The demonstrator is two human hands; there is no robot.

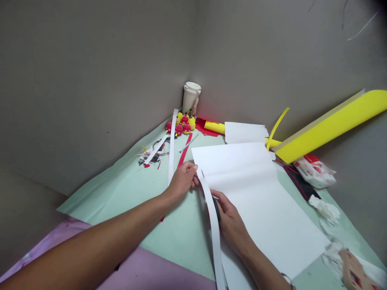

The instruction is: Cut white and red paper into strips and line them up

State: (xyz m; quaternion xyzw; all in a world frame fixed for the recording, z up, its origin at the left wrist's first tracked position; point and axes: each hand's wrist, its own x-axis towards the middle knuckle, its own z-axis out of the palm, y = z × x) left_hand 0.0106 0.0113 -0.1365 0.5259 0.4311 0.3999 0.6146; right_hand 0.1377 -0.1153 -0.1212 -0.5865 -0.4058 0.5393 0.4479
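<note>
My left hand (184,178) is closed in a pinch on the far end of a long white paper strip (214,219). The strip curves down toward me along the left edge of a large white paper sheet (254,193). At that edge my right hand (229,220) is closed round dark-handled scissors (217,208). A bit of the scissors' blade shows near the far end of the strip; the rest is hidden behind the strip and my fingers. Left of my left hand lie another white strip (172,147) and a red strip (185,149).
Small red and yellow lantern-like ornaments (182,124) sit by a white lidded cup (191,96) in the corner. Scraps (154,152) lie at left. A yellow sheet (329,127), a tissue pack (314,171) and crumpled tissues (325,209) are at right. Walls border the table.
</note>
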